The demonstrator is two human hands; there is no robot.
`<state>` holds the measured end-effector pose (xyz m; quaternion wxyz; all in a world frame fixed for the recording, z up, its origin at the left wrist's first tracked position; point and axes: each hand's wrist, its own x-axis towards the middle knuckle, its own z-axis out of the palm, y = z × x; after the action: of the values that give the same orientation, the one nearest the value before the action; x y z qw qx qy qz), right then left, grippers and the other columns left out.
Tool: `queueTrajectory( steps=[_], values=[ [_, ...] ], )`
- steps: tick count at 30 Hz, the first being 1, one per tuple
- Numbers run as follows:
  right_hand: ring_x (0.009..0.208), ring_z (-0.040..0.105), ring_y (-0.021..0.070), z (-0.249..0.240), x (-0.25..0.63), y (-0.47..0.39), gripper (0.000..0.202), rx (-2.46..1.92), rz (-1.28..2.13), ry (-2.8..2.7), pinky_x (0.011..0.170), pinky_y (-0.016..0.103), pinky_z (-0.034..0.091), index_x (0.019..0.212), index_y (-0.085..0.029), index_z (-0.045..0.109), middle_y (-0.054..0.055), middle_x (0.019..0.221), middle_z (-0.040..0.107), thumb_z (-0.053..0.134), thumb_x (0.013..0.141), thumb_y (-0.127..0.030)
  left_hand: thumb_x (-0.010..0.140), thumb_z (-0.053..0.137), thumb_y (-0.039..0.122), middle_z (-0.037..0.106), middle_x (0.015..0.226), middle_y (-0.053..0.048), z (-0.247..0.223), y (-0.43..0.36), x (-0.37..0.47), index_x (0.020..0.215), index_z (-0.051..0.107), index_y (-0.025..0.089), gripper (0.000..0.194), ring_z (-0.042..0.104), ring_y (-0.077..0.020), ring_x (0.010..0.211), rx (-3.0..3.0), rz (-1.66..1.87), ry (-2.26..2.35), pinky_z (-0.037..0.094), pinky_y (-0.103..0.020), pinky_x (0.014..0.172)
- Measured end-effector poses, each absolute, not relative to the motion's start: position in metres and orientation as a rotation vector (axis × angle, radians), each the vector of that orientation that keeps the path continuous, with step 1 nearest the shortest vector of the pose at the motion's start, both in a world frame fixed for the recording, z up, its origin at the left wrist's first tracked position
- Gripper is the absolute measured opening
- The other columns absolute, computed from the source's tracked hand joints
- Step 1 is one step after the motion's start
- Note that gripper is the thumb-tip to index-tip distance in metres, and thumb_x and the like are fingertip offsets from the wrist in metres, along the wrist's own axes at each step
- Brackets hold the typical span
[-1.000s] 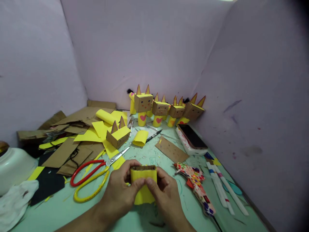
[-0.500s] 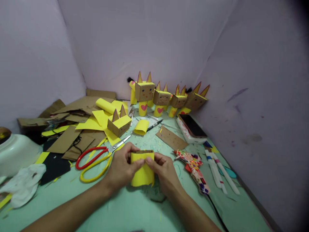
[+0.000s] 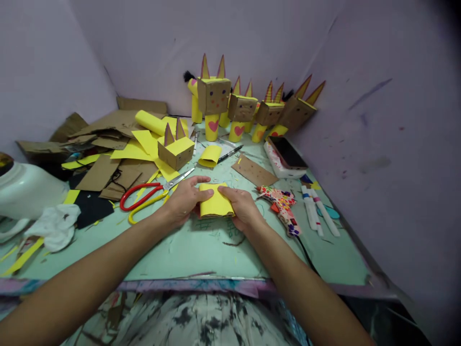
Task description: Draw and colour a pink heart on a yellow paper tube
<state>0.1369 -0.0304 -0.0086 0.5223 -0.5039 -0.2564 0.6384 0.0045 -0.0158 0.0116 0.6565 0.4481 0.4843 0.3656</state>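
Note:
Between my two hands is a yellow paper-covered cardboard tube (image 3: 216, 202), its brown cardboard edge showing along the bottom. My left hand (image 3: 185, 199) grips its left side, thumb on top and index finger stretched out beyond it. My right hand (image 3: 243, 205) closes on the right side, thumb laid on the upper face. Just left of my left hand lie scissors (image 3: 163, 190) with one red and one yellow handle. Beyond the tube rests a smaller yellow paper roll (image 3: 210, 156). A cardboard box head with pointed ears (image 3: 176, 151) sits behind the scissors.
Several cardboard animal figures (image 3: 218, 98) stand along the back wall. To the right lie a patterned glue gun (image 3: 283, 206), white markers (image 3: 313, 209) and a phone (image 3: 287, 153) on a white box. Cardboard scraps (image 3: 104, 125) pile up at left, near a white cloth (image 3: 54, 228).
The tube has tipped, so its brown cardboard edge now faces me instead of its top opening. My view has tilted down, bringing the table's front edge and patterned clothing into sight.

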Motion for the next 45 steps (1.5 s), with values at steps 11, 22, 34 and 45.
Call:
queueTrajectory(
  steps=[11,22,34,45],
  values=[
    [0.052,0.061,0.0146,-0.009,0.140,-0.030,0.011,-1.170,1.666,-0.566,0.050,0.024,0.047,0.067,-0.011,0.063,0.005,0.057,0.066,0.065,0.067,-0.021,0.066,0.060,0.013,0.058,0.059,0.000,0.011,-0.012,0.005,0.097,0.048,0.016,0.034,0.057,-0.0135,0.049,1.021,0.823,1.150,0.047,-0.025,0.048],
    [0.053,0.058,0.0126,-0.007,0.146,-0.048,0.031,-1.011,1.598,-0.846,0.052,0.024,0.047,0.079,-0.013,0.066,0.001,0.065,0.066,0.077,0.058,-0.034,0.076,0.055,0.028,0.060,0.071,0.001,0.020,-0.036,0.001,0.133,0.035,0.019,0.061,0.057,-0.0135,0.059,1.743,0.794,1.094,0.044,-0.021,0.051],
    [0.057,0.052,0.0136,-0.014,0.148,-0.053,0.035,-1.171,1.428,-1.024,0.051,0.023,0.040,0.084,-0.011,0.070,0.004,0.066,0.063,0.070,0.066,-0.042,0.069,0.040,0.012,0.056,0.112,-0.018,0.005,-0.019,-0.104,0.121,0.050,0.014,0.053,0.056,-0.0337,0.099,2.453,-0.014,1.921,0.045,-0.044,0.079],
    [0.057,0.052,0.0134,-0.013,0.148,-0.055,0.029,-1.125,1.416,-1.021,0.052,0.022,0.040,0.081,-0.013,0.071,0.004,0.066,0.063,0.071,0.066,-0.038,0.075,0.049,0.040,0.069,0.087,-0.005,0.031,-0.031,-0.116,0.106,0.047,0.024,0.035,0.064,-0.0261,0.078,2.008,0.518,2.018,0.049,-0.032,0.065]
  ],
)
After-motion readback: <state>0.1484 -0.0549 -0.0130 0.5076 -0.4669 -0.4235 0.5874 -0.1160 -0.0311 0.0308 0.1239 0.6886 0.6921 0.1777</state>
